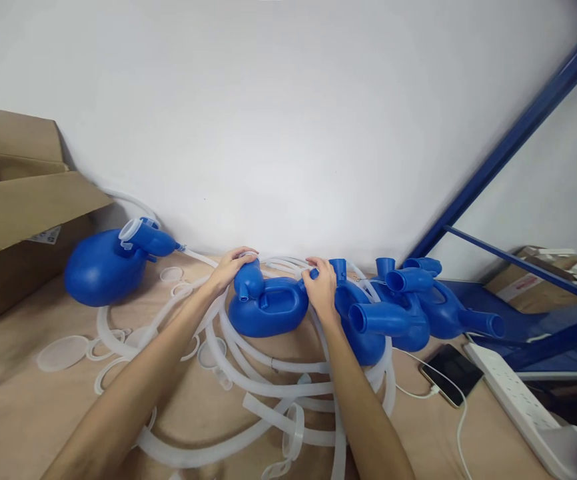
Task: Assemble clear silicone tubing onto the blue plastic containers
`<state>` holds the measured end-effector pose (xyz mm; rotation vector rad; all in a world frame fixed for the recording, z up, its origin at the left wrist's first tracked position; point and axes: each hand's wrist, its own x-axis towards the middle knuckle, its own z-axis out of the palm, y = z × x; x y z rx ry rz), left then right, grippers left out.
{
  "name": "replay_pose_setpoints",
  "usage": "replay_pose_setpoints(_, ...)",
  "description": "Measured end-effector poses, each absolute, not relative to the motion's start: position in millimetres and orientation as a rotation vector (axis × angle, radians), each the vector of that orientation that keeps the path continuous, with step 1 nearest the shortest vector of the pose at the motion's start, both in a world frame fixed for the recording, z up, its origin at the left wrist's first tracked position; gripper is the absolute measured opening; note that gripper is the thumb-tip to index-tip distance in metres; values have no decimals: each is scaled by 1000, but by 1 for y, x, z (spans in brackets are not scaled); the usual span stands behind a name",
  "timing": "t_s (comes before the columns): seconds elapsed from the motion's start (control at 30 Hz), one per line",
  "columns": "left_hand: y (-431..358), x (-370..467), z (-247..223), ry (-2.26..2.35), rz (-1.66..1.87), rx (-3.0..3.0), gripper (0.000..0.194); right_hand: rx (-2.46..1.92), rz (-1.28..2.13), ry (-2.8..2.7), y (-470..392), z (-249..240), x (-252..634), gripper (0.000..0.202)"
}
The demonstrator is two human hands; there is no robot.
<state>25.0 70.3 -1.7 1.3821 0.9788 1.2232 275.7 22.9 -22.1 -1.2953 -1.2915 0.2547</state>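
Note:
A blue plastic urinal bottle [268, 323] with a moulded handle sits in front of me, among coiled clear tubing. My left hand [229, 270] is closed around its raised neck, the fingers over the mouth. At the bottle's right end, my right hand [321, 287] grips a small blue part [314, 273], which looks like a spout or cap; the fingers hide most of it. White translucent hoses [263, 387] loop under and in front of the bottle. A clear ring-shaped lid [293, 432] lies near my right forearm.
Another blue bottle [106, 267] with a white-rimmed mouth stands left, beside a cardboard box [18, 213]. Several blue bottles [388, 320] crowd the right side. Flat clear discs [63, 353] lie left. A phone [452, 375], a power strip [513, 393] and a blue rack [508, 147] are right.

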Motion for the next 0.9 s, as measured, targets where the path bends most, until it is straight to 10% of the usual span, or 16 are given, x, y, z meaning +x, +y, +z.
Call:
replay_pose_setpoints(0.17,63,29,0,1027,1294,1381,27,-1074,241,-1849,-9,14,237,31)
replay_pose_setpoints(0.33,58,27,-7,1023,1269,1304,31,-1116,259,-2163,-27,15,194,85)
replay_pose_setpoints(0.9,50,26,-17,989,1422,1221,61,-1075,184,-2249,-18,-11,191,66)
